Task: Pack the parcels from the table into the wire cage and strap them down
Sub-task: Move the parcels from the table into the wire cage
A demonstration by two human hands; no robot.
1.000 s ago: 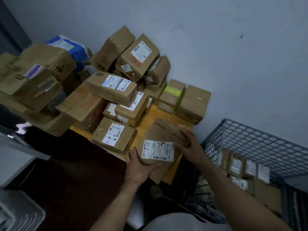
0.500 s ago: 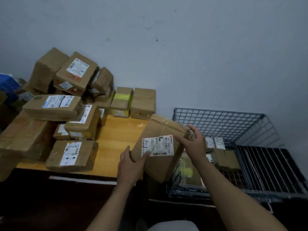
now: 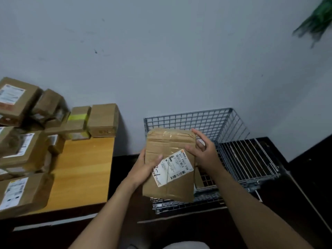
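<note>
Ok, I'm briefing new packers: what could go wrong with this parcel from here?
The right hand holds the parcel loosely, fingers spread, so it could slip from the left hand. The parcel hangs over the near side of the wire cage and might catch its rim.

A pale grey wall is seen behind, with small dark marks on it. Something green and blurry is seen at the top right.
</note>
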